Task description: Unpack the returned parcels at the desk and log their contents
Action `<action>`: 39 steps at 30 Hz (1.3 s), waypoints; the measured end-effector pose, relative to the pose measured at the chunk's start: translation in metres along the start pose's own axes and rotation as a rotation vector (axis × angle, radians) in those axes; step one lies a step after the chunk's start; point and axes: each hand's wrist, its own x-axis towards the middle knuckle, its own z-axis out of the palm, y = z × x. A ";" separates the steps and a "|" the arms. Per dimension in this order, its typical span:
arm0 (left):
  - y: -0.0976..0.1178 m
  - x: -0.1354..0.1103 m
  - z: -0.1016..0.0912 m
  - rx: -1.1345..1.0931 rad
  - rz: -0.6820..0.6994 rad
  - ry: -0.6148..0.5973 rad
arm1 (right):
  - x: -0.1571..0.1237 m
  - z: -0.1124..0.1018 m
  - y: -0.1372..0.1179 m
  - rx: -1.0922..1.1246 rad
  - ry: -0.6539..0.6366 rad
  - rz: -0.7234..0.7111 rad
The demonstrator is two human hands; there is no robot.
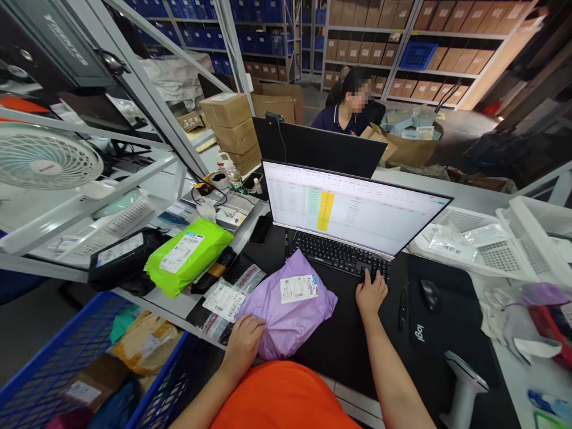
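A purple plastic mailing bag with a white label lies on the black desk mat in front of me. My left hand is closed at the bag's lower left edge, its thumb hidden. My right hand reaches to the right end of the black keyboard, fingers apart over the keys and holding nothing. Behind the keyboard, a monitor displays a spreadsheet with a yellow column. Left of the purple bag sit a labelled green mailing bag and black parcels.
A barcode scanner and a mouse are at my right, near white baskets. A blue crate of parcels stands low on the left. A fan juts in there. Beyond the monitors sits a person.
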 end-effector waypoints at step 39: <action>0.009 -0.022 0.032 -0.477 -0.009 -0.431 | -0.125 -0.120 -0.148 0.625 -0.900 -0.960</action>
